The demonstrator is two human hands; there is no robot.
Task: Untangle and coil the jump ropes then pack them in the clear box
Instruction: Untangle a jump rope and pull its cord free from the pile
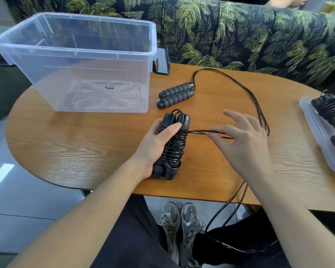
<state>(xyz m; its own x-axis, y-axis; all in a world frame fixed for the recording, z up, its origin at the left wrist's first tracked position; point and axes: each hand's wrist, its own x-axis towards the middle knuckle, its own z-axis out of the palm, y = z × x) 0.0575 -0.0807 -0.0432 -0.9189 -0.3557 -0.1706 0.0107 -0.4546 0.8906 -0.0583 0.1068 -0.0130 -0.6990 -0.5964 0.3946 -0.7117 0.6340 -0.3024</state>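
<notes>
Left hand (159, 144) grips coiled jump rope (172, 146), cord wound round paired handles, low over tabletop (85, 151). Right hand (238, 136) pinches free cord end, other fingers spread. Second rope's handles (175, 94) lie beside clear box (81, 62), cord trailing off edge.
</notes>
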